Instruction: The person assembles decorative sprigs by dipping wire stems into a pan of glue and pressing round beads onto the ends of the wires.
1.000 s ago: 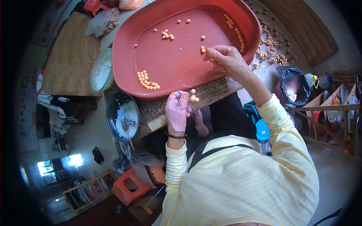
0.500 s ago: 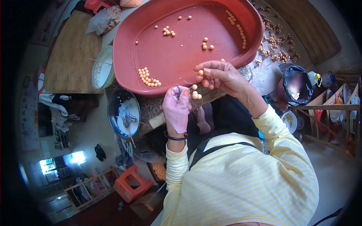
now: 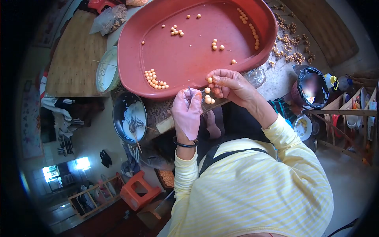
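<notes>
while a thin skewer (image 3: 190,93) is pinched upright in the left hand (image 3: 186,112), three orange balls (image 3: 208,97) are already threaded near its tip. another ball (image 3: 210,79) is pinched in the fingertips of the right hand (image 3: 231,85), just beside them. many loose balls (image 3: 155,80) are left scattered in the red tray (image 3: 181,55), so most of the work is judged undone.

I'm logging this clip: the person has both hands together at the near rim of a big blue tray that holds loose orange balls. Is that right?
Not quite: the tray is red, not blue, as the head view shows. The rest holds: the left hand and right hand meet at its near rim, and loose orange balls lie in it.
</notes>
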The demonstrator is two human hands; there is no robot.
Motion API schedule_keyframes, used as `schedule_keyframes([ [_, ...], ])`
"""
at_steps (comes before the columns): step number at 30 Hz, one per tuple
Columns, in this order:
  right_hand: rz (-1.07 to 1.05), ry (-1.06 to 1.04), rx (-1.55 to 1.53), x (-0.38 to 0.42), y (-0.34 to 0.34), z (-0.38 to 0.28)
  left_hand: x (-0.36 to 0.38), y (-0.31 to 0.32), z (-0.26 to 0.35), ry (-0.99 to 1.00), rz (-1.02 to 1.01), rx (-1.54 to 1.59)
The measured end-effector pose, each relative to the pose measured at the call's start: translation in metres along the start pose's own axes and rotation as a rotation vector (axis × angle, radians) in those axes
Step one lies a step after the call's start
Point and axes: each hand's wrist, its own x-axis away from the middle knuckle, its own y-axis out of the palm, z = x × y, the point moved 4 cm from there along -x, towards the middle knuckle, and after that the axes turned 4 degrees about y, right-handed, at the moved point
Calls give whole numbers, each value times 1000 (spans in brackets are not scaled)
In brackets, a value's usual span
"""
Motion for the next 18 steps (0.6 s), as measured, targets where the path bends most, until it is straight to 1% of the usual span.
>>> schedule_keyframes([
  [5,45,-18,59,2,6,-3,-1,1,-7,35,-15,-72],
  [9,134,-25,118,5,5,-2,-2,4,-8,322,73,-444],
  [10,131,-23,118,5,5,-1,-2,5,-8,321,77,-446],
  [14,120,-38,160,5,4,0,-1,8,-1,505,138,-583],
  [18,151,-39,147,5,7,-2,1,8,-2,438,76,-554],
])
